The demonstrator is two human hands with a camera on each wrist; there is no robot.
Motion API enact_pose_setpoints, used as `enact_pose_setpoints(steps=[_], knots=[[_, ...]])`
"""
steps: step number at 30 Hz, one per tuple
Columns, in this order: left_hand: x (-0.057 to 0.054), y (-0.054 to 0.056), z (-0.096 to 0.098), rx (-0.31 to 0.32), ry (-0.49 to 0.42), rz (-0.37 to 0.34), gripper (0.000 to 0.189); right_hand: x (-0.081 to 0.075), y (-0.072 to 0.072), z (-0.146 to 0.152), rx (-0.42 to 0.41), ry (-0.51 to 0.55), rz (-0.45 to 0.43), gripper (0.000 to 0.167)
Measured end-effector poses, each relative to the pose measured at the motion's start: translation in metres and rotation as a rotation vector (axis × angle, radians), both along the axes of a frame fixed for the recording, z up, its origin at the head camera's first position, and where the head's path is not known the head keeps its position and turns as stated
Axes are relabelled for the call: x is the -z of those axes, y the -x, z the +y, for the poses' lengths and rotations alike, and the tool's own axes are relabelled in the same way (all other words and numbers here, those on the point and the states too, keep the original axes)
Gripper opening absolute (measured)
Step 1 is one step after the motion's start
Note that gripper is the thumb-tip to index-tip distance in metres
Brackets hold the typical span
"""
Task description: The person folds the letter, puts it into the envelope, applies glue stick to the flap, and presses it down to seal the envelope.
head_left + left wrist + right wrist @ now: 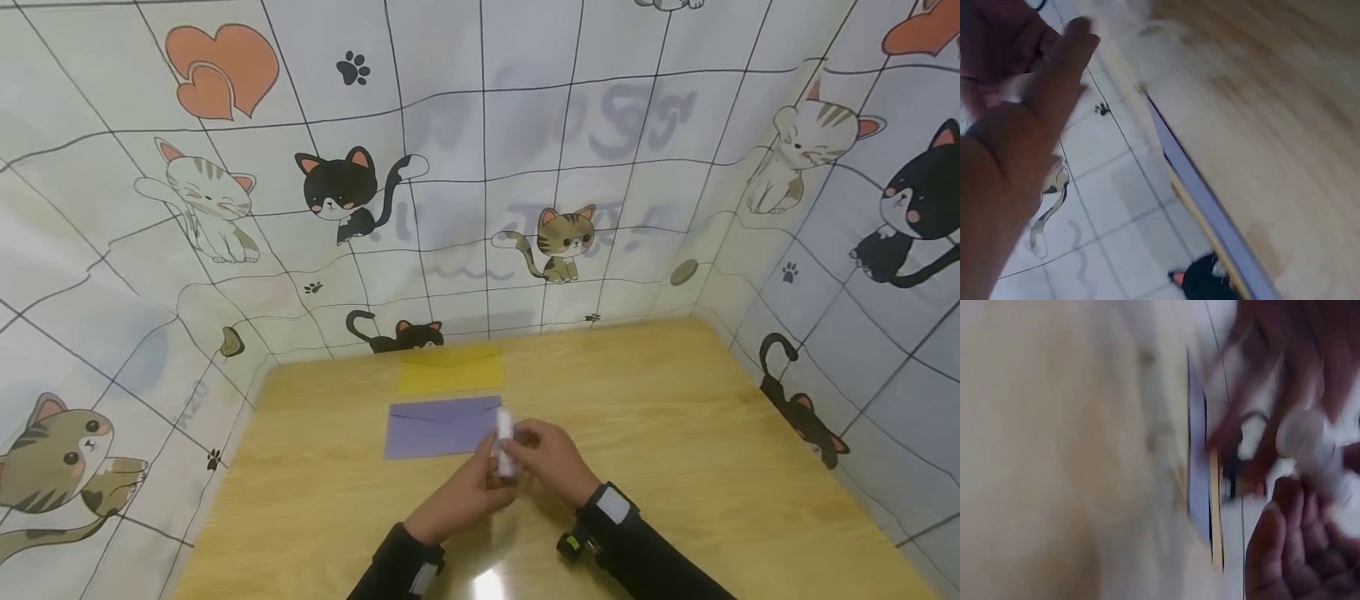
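Note:
In the head view a small white tube (505, 446), shaped like a glue stick, stands nearly upright between both hands above the table. My left hand (467, 487) holds it from the left, its thumb extending below the tube. With thumb and index finger my right hand (557, 458) pinches it from the right. The right wrist view shows the tube's round end, with curled right-hand fingers (1294, 525) against it and the blurred left fingers above. Part of the left grip is hidden. A purple envelope (442, 427) lies flat just beyond the left hand.
A yellow envelope (450, 372) lies behind the purple one, near the table's back edge. Cat-printed sheeting (480, 183) rises behind and beside the wooden table (637, 400). Dark sleeves and wrist-worn devices (611, 506) cover both wrists.

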State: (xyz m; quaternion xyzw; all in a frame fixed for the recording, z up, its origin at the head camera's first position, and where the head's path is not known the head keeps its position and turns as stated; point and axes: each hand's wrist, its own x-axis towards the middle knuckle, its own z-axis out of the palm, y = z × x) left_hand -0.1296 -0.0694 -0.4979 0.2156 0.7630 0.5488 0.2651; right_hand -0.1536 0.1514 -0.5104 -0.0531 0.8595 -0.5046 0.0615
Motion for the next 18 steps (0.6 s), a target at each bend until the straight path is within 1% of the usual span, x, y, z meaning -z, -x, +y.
enact_pose_setpoints(steps=[1,3,5,6,8,10,13,16,18], knots=[[-0.001,-0.001,-0.003,0.018,0.027,0.019,0.099,0.0,0.012,0.007,0.032,-0.049,0.001,0.038],[-0.001,-0.002,-0.009,0.04,0.105,0.085,0.093,0.002,0.041,0.025,0.087,-0.168,0.004,0.036],[-0.002,-0.003,-0.011,0.046,0.181,0.171,0.084,0.004,0.064,0.045,0.101,-0.289,0.012,0.04],[-0.002,-0.003,-0.012,0.038,0.207,0.209,0.079,0.006,0.074,0.055,0.099,-0.339,0.009,0.045],[-0.003,-0.004,-0.011,0.001,0.256,0.278,0.07,0.011,0.086,0.071,0.086,-0.382,0.016,0.055],[-0.002,-0.004,-0.012,-0.039,0.282,0.324,0.063,0.015,0.088,0.082,0.09,-0.389,0.017,0.054],[-0.001,-0.002,-0.01,-0.081,0.314,0.37,0.055,0.02,0.083,0.093,0.124,-0.389,0.021,0.052],[0.0,0.003,-0.007,-0.098,0.324,0.401,0.052,0.017,0.079,0.102,0.146,-0.424,0.008,0.054],[0.0,0.006,-0.005,-0.11,0.332,0.418,0.051,0.01,0.079,0.108,0.146,-0.448,-0.002,0.056]])
